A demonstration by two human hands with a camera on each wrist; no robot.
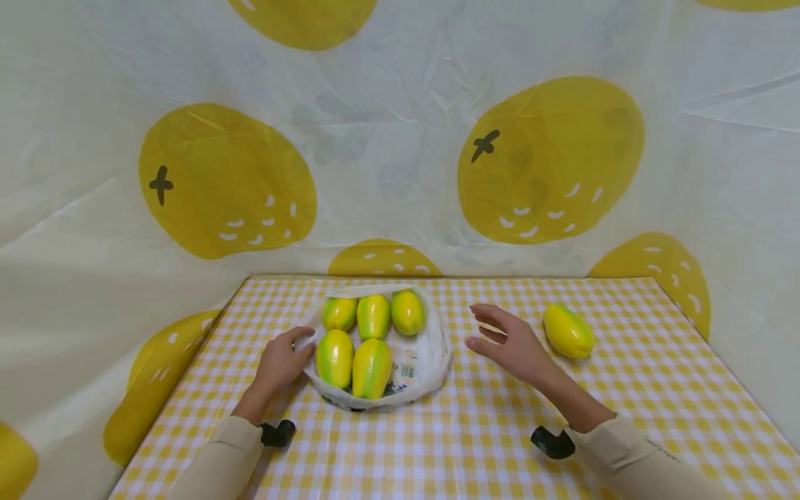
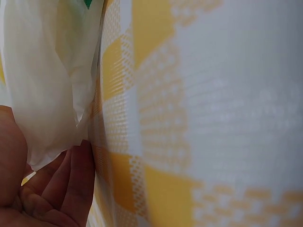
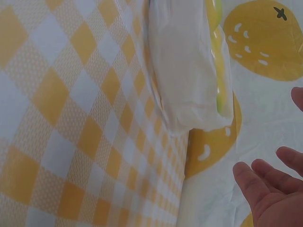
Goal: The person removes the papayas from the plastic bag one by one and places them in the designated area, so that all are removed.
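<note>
Beige sleeves with black wrist mounts nearest, over the yellow-white checked tablecloth (image 1: 475, 430). Left hand (image 1: 281, 361) pinches the left rim of a thin white plastic bag (image 1: 431, 354) lying open near the table's far edge; five yellow-green mango-shaped fruits (image 1: 371, 367) sit inside. Bag print at the front is too small to read. Right hand (image 1: 509, 340) hovers open, fingers relaxed, between the bag and a loose yellow-green fruit (image 1: 567, 331) just right of it. Backdrop sheet (image 1: 400, 139) shows big yellow fruit prints.

table (image 1: 625, 417): yellow-white checked cloth | backdrop (image 1: 387, 139): pale sheet, yellow fruit prints (creased) | loose fruit (image 1: 567, 331): right
</note>
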